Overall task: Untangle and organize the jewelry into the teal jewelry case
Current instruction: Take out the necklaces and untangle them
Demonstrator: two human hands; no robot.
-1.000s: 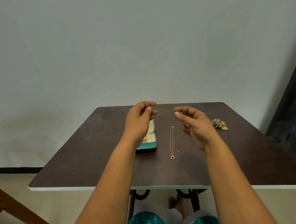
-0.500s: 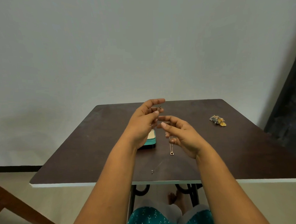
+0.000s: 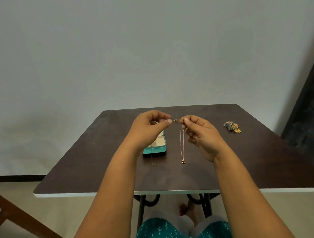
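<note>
Gold clasp [image 3: 175,120] is pinched between both hands, left [image 3: 149,130] and right [image 3: 200,133]; its chain is barely visible. Left hand hides much of the case [image 3: 156,148].

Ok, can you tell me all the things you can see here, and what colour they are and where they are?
Table: one, dark brown top with a pale edge, middle of the view.
Jewelry case: one, teal with a cream inside, open, on the table under the left hand.
Gold necklace: one, gold with a ring pendant, lying straight on the table right of the case.
Thin chain: one, gold clasp showing between the two hands; a fine strand hangs below the left hand to a small end piece near the table.
Tangled jewelry pile: one, gold and grey, far right of the table.
Wooden chair: one, brown, lower left.
Left hand: pinches the chain.
Right hand: pinches the chain.
</note>
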